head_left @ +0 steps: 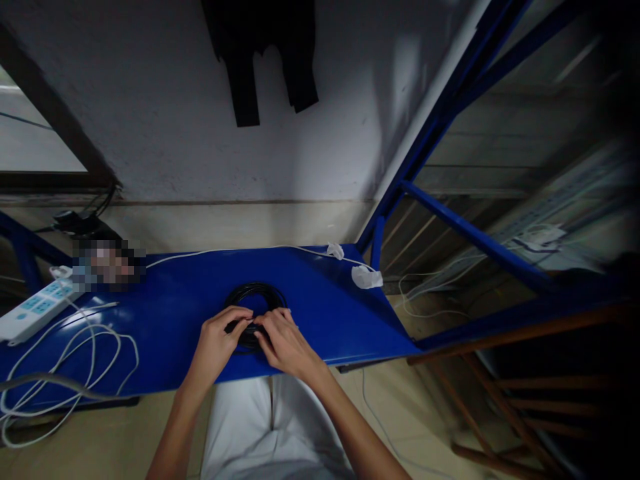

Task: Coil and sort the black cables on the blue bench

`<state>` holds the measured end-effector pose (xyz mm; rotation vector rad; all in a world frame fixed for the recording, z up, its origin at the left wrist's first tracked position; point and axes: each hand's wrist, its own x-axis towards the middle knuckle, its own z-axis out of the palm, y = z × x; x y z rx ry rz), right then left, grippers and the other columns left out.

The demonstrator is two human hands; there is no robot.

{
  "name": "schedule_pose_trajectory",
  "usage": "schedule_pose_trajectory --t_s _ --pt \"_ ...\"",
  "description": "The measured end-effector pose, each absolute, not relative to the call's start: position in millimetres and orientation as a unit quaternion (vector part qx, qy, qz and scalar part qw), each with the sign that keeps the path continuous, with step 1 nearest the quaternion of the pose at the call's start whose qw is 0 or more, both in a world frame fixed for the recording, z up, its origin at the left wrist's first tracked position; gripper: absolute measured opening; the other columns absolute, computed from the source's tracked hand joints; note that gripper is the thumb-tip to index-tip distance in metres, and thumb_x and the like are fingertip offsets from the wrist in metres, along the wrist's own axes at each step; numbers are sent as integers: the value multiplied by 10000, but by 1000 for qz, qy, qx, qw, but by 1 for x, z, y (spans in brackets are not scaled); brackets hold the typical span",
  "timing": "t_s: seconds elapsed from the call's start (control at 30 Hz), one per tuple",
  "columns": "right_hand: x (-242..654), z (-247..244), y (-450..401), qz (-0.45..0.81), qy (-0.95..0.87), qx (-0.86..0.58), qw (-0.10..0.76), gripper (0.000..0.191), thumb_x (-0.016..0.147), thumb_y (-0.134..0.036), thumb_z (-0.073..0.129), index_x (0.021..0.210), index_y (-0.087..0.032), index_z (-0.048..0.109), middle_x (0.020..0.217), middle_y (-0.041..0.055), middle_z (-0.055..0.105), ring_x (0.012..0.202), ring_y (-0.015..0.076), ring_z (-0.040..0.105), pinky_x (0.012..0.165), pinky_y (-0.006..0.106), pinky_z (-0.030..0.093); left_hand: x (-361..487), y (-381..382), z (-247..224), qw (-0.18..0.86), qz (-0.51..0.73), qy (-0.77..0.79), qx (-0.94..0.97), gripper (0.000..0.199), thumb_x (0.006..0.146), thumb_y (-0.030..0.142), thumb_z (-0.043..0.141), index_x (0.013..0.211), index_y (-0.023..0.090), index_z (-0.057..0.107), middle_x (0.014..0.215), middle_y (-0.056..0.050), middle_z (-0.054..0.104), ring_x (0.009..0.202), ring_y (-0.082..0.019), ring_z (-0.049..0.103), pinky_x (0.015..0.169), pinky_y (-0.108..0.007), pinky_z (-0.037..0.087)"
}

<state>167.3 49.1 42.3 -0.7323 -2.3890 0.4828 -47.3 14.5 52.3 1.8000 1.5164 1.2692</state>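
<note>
A coil of black cable (256, 289) lies on the blue table (175, 313) near its front edge. Both hands are over the coil. My left hand (220, 333) is at its left side, with thumb and index finger pinched together at the coil's middle. My right hand (285, 339) reaches in from the right, its fingers bent over the cable and the fingertips close to those of my left hand. Something small and pale shows between the fingertips; what it is cannot be made out.
A white power strip (37, 310) and a loose white cable (93, 333) lie at the left. Crumpled white pieces (367, 277) sit at the back right. Blue metal bars (475, 233) rise at the right, beside a wooden chair (480, 400).
</note>
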Motion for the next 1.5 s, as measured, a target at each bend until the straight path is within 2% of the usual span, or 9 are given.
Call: schedule_pose_trajectory --t_s 0.17,0.37,0.53,0.73,0.97,1.07,1.2,1.3,1.5 --pt "166 44 48 197 -892 -268 307 184 1114 -211 504 1292 -207 554 1136 115 703 1049 269 638 1060 480 456 -51 14 52 212 431 544 688 173 1064 324 651 1068 252 809 1089 -55 808 1000 -223 779 904 -333 611" --pt "167 45 50 202 -892 -259 311 199 1125 -227 517 1313 -204 575 1152 119 710 1073 266 649 1055 469 464 -60 13 48 180 381 560 714 207 1077 370 644 1133 295 828 1122 -35 829 1061 -247 767 984 -402 590" --pt "167 44 54 213 -890 -245 320 249 1132 -209 515 1366 -233 594 1228 118 711 1168 258 654 1057 454 461 -63 14 49 195 377 557 714 256 1093 408 611 1166 293 827 1137 -44 828 1056 -239 767 965 -392 603" --pt "166 43 54 212 -889 -251 318 249 1121 -208 536 1362 -231 597 1232 115 714 1172 256 657 1081 458 457 -60 14 46 184 325 574 729 295 1125 437 526 1174 300 782 1161 -40 809 1104 -253 732 1011 -403 566" --pt "168 41 54 218 -883 -264 321 173 1110 -207 562 1275 -226 610 1123 93 738 1072 250 682 1073 460 473 -54 12 50 177 271 569 756 333 1162 403 405 1083 265 698 918 -34 744 977 -252 690 942 -393 521" --pt "169 43 57 230 -874 -266 336 194 1105 -212 572 1296 -224 601 1157 101 749 1069 252 691 1063 466 484 -52 14 58 173 275 566 758 337 1170 389 382 1046 256 665 850 -24 705 944 -249 679 927 -391 504" --pt "169 52 61 255 -858 -277 350 256 1075 -230 622 1328 -226 590 1254 112 748 1172 265 695 1101 470 482 -50 18 67 176 305 557 752 290 1162 393 412 1090 265 663 928 -36 730 989 -255 679 929 -382 514" --pt "168 61 65 275 -844 -299 351 323 1047 -269 677 1357 -228 596 1243 102 758 1195 264 703 1103 452 489 -50 21 70 183 329 553 744 270 1153 394 438 1072 272 664 937 -34 735 989 -258 679 936 -382 527" --pt "163 71 73 299 -828 -318 353 167 1129 -320 566 1208 -232 684 1161 76 786 1099 223 734 1011 381 494 -49 24 66 189 353 553 731 256 1139 394 485 1083 276 705 983 -33 766 1015 -250 696 940 -365 544"
